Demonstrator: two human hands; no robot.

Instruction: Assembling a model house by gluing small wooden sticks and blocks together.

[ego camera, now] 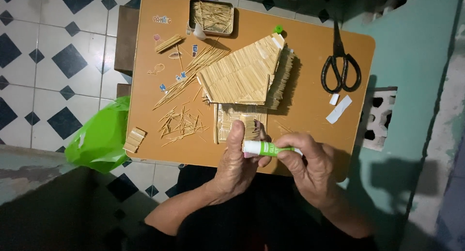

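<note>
Black scissors (340,62) lie near white paper scraps (339,108) on the brown desk (310,47); a tin of sticks (211,17) sits at its far edge, a green bag (99,137) beside it.

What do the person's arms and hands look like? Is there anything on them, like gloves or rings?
Both hands are bare: no gloves on the left hand or the right hand, and no rings or watch that I can see. The forearms are uncovered too, with no long sleeves reaching the wrists. The hands look wrinkled, with knobbly knuckles. The person's clothing below them is dark, maybe black.
</note>
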